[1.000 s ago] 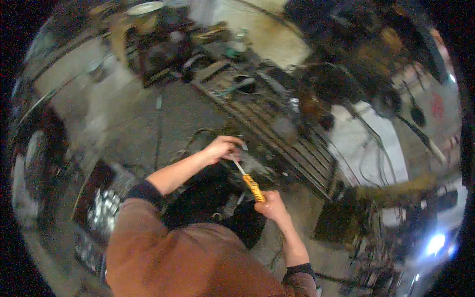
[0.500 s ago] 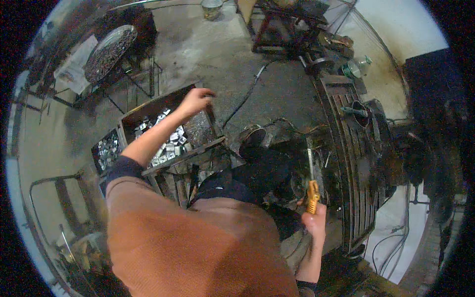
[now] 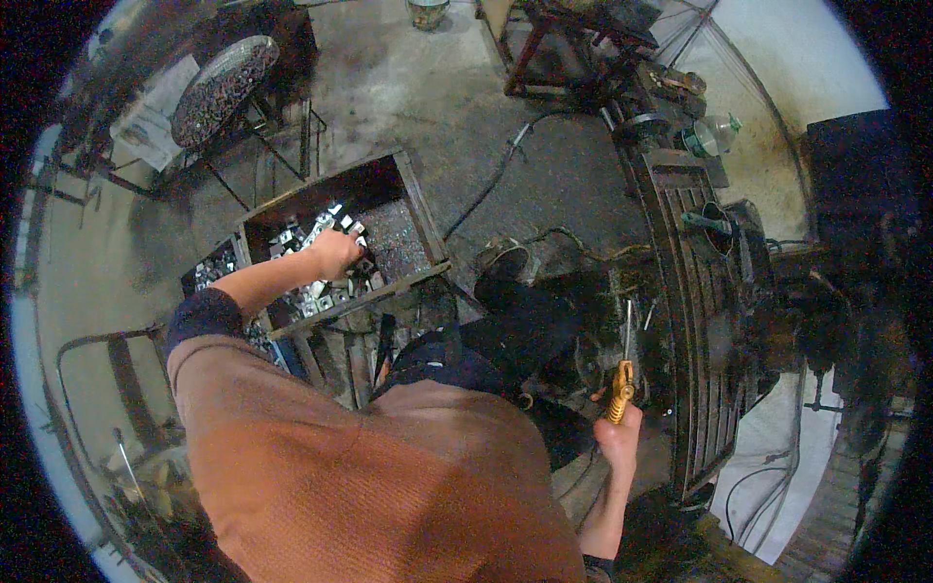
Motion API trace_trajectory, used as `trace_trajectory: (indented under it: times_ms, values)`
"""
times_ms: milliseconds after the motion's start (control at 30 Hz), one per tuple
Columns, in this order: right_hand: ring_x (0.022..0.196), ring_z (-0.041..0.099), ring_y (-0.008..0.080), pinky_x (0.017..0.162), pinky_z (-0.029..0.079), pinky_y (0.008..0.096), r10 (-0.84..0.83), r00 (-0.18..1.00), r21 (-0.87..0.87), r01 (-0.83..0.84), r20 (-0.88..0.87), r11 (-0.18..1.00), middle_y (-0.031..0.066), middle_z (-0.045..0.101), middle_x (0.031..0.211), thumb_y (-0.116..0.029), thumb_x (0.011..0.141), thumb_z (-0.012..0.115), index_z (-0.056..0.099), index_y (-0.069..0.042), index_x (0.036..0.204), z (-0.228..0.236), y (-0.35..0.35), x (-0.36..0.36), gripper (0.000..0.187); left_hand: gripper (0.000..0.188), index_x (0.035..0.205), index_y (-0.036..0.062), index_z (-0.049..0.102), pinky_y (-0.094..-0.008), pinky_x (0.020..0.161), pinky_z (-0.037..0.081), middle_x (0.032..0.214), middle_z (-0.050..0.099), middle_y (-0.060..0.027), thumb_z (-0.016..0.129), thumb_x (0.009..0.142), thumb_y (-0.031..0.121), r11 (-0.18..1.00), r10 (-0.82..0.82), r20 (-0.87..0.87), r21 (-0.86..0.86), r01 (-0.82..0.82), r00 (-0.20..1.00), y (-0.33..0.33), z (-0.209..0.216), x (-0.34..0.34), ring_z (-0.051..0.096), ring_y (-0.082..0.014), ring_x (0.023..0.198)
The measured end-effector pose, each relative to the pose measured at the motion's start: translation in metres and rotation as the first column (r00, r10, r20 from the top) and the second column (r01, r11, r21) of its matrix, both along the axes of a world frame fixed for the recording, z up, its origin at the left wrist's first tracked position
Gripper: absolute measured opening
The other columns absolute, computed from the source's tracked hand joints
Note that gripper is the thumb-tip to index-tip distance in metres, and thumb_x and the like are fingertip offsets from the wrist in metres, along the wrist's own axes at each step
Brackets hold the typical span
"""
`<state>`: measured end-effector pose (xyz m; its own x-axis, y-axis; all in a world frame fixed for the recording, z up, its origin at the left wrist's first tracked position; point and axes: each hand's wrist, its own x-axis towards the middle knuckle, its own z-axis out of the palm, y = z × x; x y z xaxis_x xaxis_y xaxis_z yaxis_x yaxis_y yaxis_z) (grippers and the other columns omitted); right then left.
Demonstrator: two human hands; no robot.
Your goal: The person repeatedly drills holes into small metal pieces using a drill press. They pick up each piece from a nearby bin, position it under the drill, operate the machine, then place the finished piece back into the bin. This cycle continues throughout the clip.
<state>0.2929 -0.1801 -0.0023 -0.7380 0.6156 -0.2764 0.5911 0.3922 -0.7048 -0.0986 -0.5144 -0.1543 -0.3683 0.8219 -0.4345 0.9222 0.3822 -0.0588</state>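
My left hand (image 3: pixel 336 255) is down in a wooden box (image 3: pixel 425 209) at the left, among small silvery metal blocks (image 3: pixel 318 305). Its fingers are curled in against the pile, and what they hold, if anything, is hidden. On the right, my right hand (image 3: pixel 620 437) grips a yellow air blow gun (image 3: pixel 623 389). The gun's long thin metal nozzle points away from me, beside a dark machine with a grooved table (image 3: pixel 695 321).
A smaller bin of metal parts (image 3: pixel 216 267) adjoins the box on its left. Farther left, a round tray of small pieces (image 3: pixel 219 97) stands on a stand. A hose (image 3: pixel 496 175) lies across the floor. A clear plastic bottle (image 3: pixel 711 134) sits at the back right.
My left hand has moved back to the left and down, from above the box's far right edge into the metal blocks. The right hand still holds the air blow gun in nearly the same place.
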Motion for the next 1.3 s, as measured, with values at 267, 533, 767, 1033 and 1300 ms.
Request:
trace_trajectory:
  times_ms: [267, 533, 767, 1033, 1300]
  values:
    - [0.052, 0.040, 0.0102, 0.050, 0.034, 0.0227, 0.006, 0.999, 0.037, -0.007, 0.034, 0.999, 0.0023, 0.046, 0.058, -0.005, 0.051, 0.046, 0.057, 0.000, 0.083, 0.001, -0.005, -0.005, 0.034, 0.034, 0.083, 0.0040, 0.056, -0.0377, 0.064, 0.048, 0.094, 0.054, -0.0132, 0.068, 0.051, 0.007, 0.991, 0.136, 0.083, -0.023, -0.135, 0.987, 0.011, 0.014, 0.011, 0.057, -0.0297, 0.079]
    - [0.048, 0.038, 0.0096, 0.046, 0.033, 0.0242, 0.041, 0.998, -0.013, -0.040, 0.037, 0.999, 0.0016, 0.043, 0.053, -0.005, 0.051, 0.049, 0.055, -0.001, 0.081, -0.014, -0.003, 0.005, 0.030, 0.030, 0.082, 0.0030, 0.052, -0.0427, 0.064, 0.044, 0.082, 0.053, -0.0166, 0.058, 0.052, 0.001, 0.748, 0.521, 0.186, 0.370, -0.551, 0.833, 0.009, 0.037, 0.023, 0.054, -0.0366, 0.078]
    - [0.051, 0.048, 0.0203, 0.050, 0.041, 0.0314, 0.228, 0.970, 0.032, -0.226, -0.087, 0.974, 0.0094, 0.049, 0.059, -0.015, 0.053, 0.059, 0.055, -0.004, 0.083, -0.008, -0.024, -0.014, 0.032, 0.013, 0.078, 0.0002, 0.058, -0.0264, 0.046, 0.042, 0.071, 0.058, -0.0061, 0.059, 0.071, 0.011, 0.211, 0.288, 0.957, -0.024, -0.977, 0.039, 0.064, 0.068, 0.008, 0.052, -0.0130, 0.054]
    - [0.057, 0.054, 0.0370, 0.054, 0.044, 0.0416, 0.279, 0.957, 0.053, -0.283, 0.078, 0.958, 0.0187, 0.054, 0.058, -0.020, 0.057, 0.059, 0.053, -0.001, 0.064, -0.006, -0.035, -0.042, 0.021, 0.008, 0.077, 0.0035, 0.053, -0.0248, 0.048, 0.042, 0.072, 0.052, -0.0038, 0.058, 0.074, 0.010, 0.571, -0.132, 0.954, -0.148, -0.808, -0.268, 0.199, 0.089, 0.073, 0.051, -0.0140, 0.056]
    - [0.048, 0.053, 0.0290, 0.046, 0.041, 0.0370, 0.253, 0.965, -0.114, -0.244, 0.074, 0.963, 0.0155, 0.051, 0.053, -0.019, 0.060, 0.057, 0.051, -0.001, 0.063, -0.001, -0.020, 0.005, 0.019, 0.016, 0.086, 0.0020, 0.054, -0.0212, 0.043, 0.042, 0.070, 0.052, -0.0029, 0.054, 0.074, 0.011, 0.658, -0.036, 0.937, -0.238, -0.714, -0.346, 0.271, 0.060, 0.116, 0.050, -0.0131, 0.050]
